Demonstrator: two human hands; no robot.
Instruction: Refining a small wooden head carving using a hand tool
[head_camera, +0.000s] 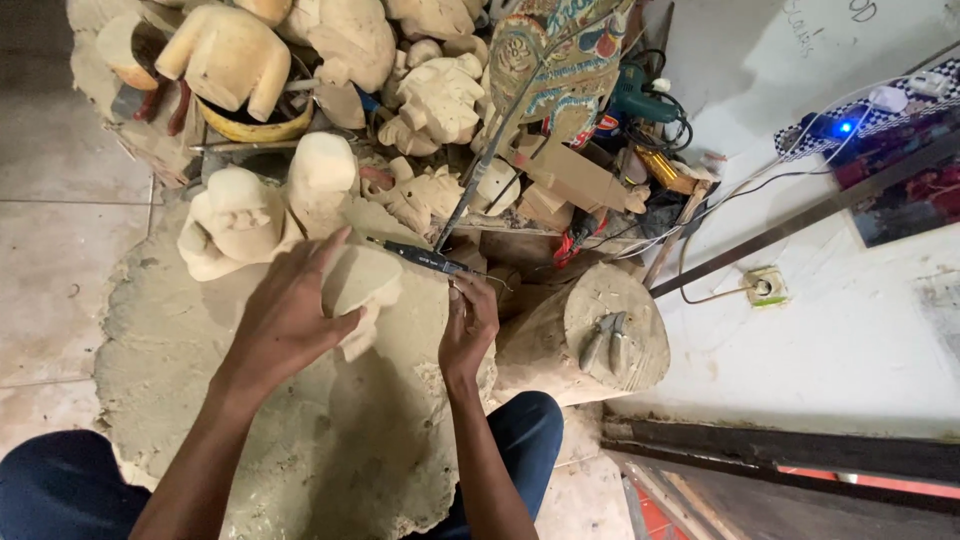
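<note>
A broad, dust-caked wooden slab (200, 400) rests over the person's lap as the bench. Rough-carved pale wood figures (240, 225) crowd its far edge and the pile beyond, within reach. Near the far right edge, the left hand (290, 315) presses a pale wood piece (365, 290) down, fingers spread over its left side, seemingly to steady it. The right hand (468, 325) is closed round a dark-handled carving knife (420, 258) pointing at the piece's top. Pliers (603, 338) lie on a log (600, 330) beside the slab.
</note>
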